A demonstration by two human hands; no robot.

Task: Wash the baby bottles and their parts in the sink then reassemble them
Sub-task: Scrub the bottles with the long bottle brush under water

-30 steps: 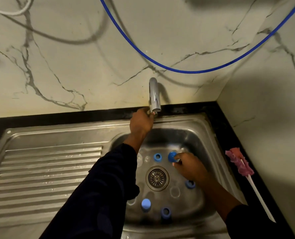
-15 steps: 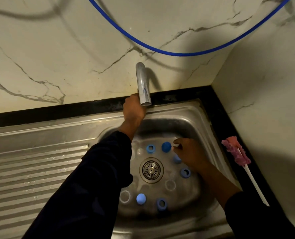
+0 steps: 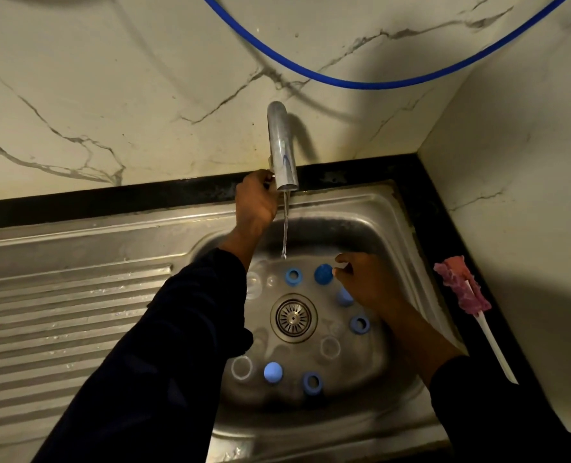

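The steel sink basin (image 3: pixel 361 228) holds several baby-bottle parts around the drain (image 3: pixel 293 317): blue collars (image 3: pixel 293 276), blue caps (image 3: pixel 273 372) and clear round pieces (image 3: pixel 242 368). My left hand (image 3: pixel 255 203) grips the tap handle beside the chrome spout (image 3: pixel 282 152), from which a thin stream of water (image 3: pixel 285 228) falls into the basin. My right hand (image 3: pixel 366 279) is low in the basin, with its fingers curled at a dark blue cap (image 3: pixel 323 274). Whether it holds that cap is unclear.
A ribbed steel drainboard (image 3: pixel 70 315) lies left of the basin. A pink bottle brush (image 3: pixel 462 289) with a white handle rests on the black counter strip at the right. A blue hose (image 3: pixel 344 82) hangs across the marble wall. A wall corner closes in on the right.
Water now runs from the spout; none ran before. My left hand stays on the tap handle. My right hand has lifted slightly off the dark blue cap toward the stream.
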